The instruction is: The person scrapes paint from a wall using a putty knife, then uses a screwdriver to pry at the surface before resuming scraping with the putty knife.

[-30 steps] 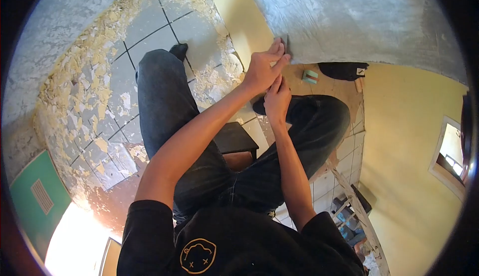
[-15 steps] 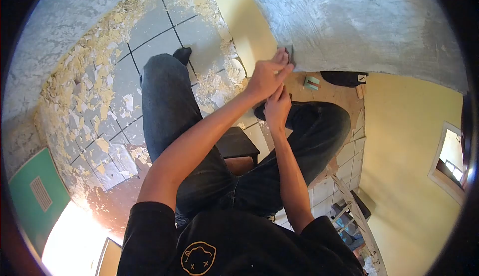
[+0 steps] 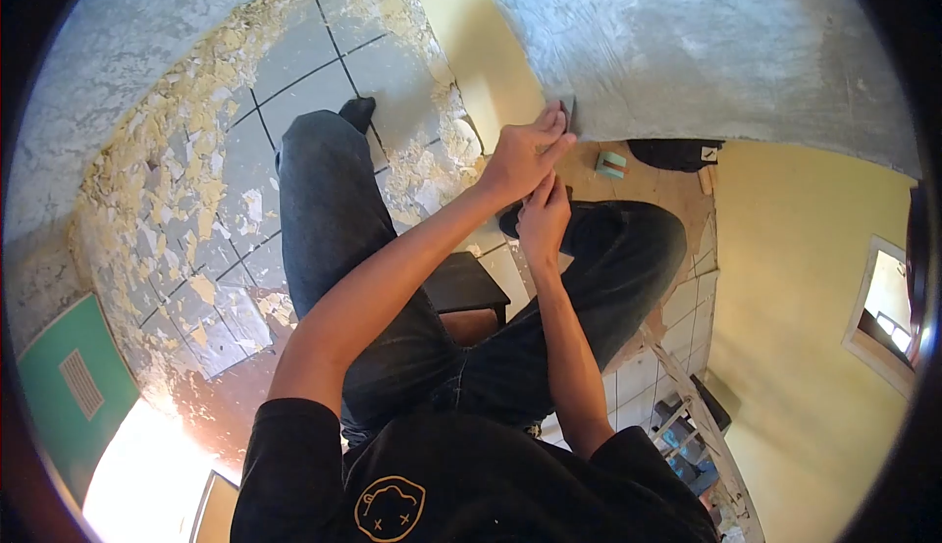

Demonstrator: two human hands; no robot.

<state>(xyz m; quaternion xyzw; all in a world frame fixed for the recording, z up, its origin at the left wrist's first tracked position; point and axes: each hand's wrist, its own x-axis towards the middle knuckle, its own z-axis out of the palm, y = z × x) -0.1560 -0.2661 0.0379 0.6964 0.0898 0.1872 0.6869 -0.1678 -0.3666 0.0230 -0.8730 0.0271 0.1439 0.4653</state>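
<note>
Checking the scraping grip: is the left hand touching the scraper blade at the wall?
Touching. The head view shows the left hand with its fingertips pressed onto the small grey scraper blade, no gap between them, at the edge of the bare grey wall.

Left hand (image 3: pixel 520 155) presses a scraper blade (image 3: pixel 568 111) against the grey wall (image 3: pixel 706 43), right hand (image 3: pixel 543 217) gripping just below it. Paint flakes (image 3: pixel 186 141) litter the tiled floor (image 3: pixel 294 72); person sits on a dark stool (image 3: pixel 463 283).

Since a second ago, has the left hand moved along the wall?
Yes, slightly. The left hand with the scraper blade has dropped a little, judged against the edge where yellow paint meets the bare grey wall. Part of the shift may be camera motion.
</note>
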